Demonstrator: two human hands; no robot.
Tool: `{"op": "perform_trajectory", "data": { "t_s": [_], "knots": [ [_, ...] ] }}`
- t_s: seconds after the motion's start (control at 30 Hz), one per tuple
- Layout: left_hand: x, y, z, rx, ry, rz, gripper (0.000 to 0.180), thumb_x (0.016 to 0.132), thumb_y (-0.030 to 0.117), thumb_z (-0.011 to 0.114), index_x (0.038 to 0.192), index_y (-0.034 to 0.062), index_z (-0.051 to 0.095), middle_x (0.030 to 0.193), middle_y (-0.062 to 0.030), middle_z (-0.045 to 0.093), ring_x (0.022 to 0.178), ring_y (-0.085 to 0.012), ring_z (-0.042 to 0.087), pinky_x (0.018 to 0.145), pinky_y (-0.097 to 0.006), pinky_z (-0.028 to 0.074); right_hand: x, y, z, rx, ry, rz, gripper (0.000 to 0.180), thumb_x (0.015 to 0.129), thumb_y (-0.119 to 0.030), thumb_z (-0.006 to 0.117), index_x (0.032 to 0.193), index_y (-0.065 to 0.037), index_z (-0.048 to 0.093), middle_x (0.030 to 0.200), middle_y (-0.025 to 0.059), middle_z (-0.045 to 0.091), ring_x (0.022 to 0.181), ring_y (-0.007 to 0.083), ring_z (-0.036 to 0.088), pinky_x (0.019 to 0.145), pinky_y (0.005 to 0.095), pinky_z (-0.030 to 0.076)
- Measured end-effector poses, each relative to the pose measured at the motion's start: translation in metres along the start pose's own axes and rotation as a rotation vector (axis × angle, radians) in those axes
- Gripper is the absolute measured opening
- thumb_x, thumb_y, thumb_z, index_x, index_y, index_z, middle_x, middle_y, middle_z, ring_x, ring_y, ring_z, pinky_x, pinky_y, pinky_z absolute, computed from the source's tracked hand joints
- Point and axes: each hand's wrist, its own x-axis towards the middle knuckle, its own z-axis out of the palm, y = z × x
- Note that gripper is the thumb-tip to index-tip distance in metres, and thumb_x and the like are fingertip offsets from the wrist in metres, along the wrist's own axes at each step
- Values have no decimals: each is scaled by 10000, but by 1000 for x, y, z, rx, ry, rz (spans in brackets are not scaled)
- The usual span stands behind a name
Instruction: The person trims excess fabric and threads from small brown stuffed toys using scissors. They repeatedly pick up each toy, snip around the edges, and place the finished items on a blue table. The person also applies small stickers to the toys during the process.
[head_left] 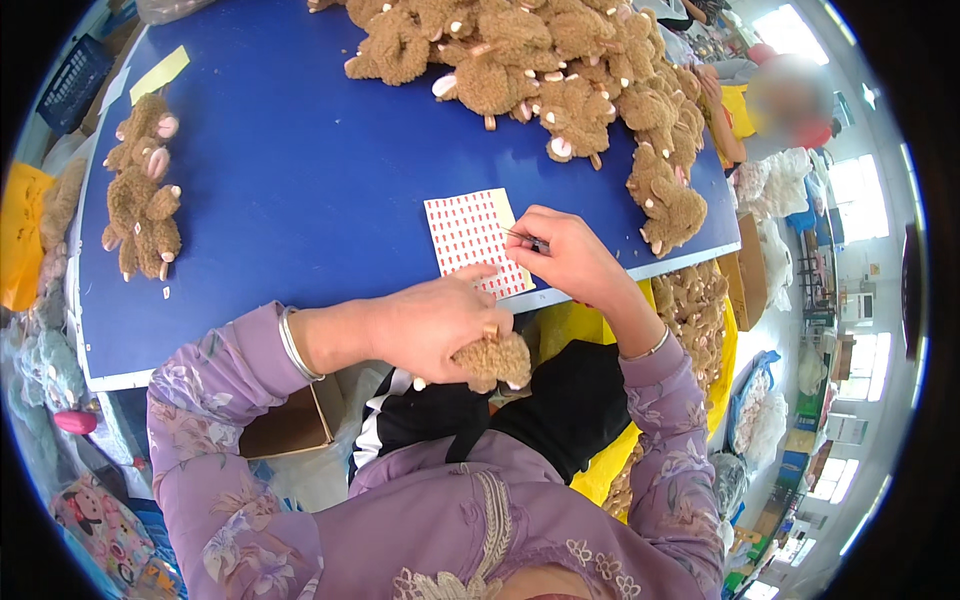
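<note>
A fluffy brown plush toy (497, 362) is held in my left hand (425, 325) at the table's near edge; most of it is hidden under the palm. One finger of that hand stretches onto a white sheet of small red stickers (465, 232). My right hand (572, 252) is closed on dark tweezers (528, 240), their tips over the right side of the sheet. Whether a sticker sits between the tips is too small to tell.
A large heap of brown plush toys (540, 60) covers the far right of the blue table (300, 160). More plush toys (145, 215) lie at the left, by a yellow paper strip (160, 74). A cardboard box (290, 425) stands below the edge. Another person (735, 115) sits at the right.
</note>
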Motion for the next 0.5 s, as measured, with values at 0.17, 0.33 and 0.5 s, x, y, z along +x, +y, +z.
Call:
{"op": "perform_trajectory", "data": {
  "t_s": [0.17,0.33,0.5],
  "knots": [
    [16,-3,0,42,-84,-67,263,705,147,701,866,70,509,710,-81,560,716,-306,591,1098,-537,195,-18,-1,4,147,150,103,268,777,-56,700,1030,-5,629,778,19,506,648,101,450,586,245,404],
    [23,8,10,-27,-234,-98,256,704,172,717,833,67,523,690,-88,573,720,-301,601,1106,-521,194,-39,-7,0,-1,56,118,309,781,-104,710,1066,-19,626,791,74,539,680,186,533,616,293,445],
    [21,17,24,-90,-252,-44,310,685,235,737,838,41,550,652,-127,582,725,-327,613,1102,-486,212,-72,-8,10,40,63,134,307,785,-132,708,1063,-39,617,835,100,580,730,241,613,641,325,484]
  ]
}}
